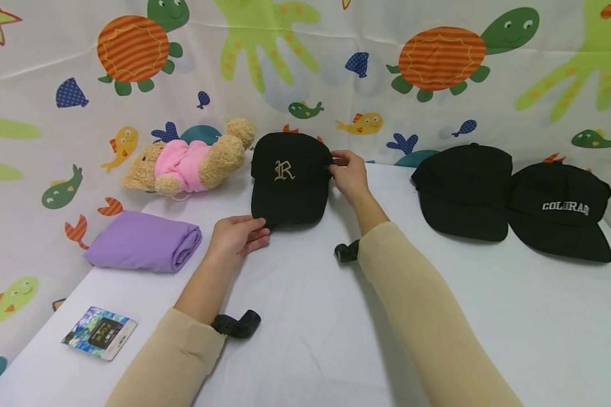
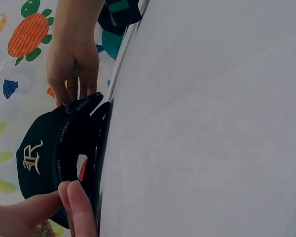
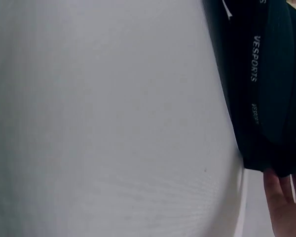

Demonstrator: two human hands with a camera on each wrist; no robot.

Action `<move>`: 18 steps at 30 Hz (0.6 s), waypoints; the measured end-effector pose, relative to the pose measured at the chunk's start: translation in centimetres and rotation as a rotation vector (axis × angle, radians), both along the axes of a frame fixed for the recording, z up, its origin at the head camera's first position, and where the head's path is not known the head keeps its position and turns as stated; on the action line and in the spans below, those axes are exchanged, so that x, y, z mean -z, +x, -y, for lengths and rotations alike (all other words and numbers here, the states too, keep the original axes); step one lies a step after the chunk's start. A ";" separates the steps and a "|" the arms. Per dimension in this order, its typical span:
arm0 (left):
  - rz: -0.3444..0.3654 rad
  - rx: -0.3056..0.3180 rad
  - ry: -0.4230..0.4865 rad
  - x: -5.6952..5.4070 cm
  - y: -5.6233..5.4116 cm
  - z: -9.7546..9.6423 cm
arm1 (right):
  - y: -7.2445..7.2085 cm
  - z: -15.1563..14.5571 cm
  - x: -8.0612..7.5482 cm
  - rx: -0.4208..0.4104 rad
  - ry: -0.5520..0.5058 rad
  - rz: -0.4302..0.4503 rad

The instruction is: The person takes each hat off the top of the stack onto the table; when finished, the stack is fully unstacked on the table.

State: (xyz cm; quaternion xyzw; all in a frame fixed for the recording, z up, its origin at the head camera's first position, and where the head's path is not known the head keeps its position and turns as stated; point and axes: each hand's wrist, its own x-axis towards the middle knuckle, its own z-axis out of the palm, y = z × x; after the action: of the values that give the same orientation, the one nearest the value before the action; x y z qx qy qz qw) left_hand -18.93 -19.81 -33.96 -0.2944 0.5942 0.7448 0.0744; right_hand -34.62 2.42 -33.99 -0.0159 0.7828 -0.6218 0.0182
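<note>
A black baseball cap (image 1: pixel 291 180) with a gold letter R on its front stands at the back of the white table, brim toward me. My left hand (image 1: pixel 236 234) pinches the brim's near left corner between thumb and fingers. At the cap's right side, my right hand (image 1: pixel 350 174) grips the edge with bent fingers. The left wrist view shows both hands on the cap (image 2: pixel 42 148), with white lettering along its inner band. In the right wrist view the fingers (image 3: pixel 274 190) touch the cap's dark edge; much of that hand is cut off.
Two more black caps stand at the right: a plain one (image 1: pixel 465 192) and one with white lettering (image 1: pixel 560 212). A teddy bear (image 1: pixel 193 161) in pink lies back left, near a folded purple cloth (image 1: pixel 142 240). A colourful flat packet (image 1: pixel 100 333) lies front left on the white table (image 1: pixel 295 339).
</note>
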 end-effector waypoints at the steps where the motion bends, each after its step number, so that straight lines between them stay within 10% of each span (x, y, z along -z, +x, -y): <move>1: 0.001 -0.002 -0.005 0.0 0.0 0.1 | 0.0 0.1 0.0 0.003 -0.004 0.000; 18: -0.016 0.010 -0.025 0.0 0.7 0.4 | 1.3 0.2 -0.3 0.043 -0.145 -0.023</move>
State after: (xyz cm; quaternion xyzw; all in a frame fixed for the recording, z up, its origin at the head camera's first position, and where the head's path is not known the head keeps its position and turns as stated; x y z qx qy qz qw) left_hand -18.26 -20.22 -33.99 -0.2861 0.6054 0.7394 0.0696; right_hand -33.29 2.21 -33.71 -0.0075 0.7360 -0.6769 -0.0055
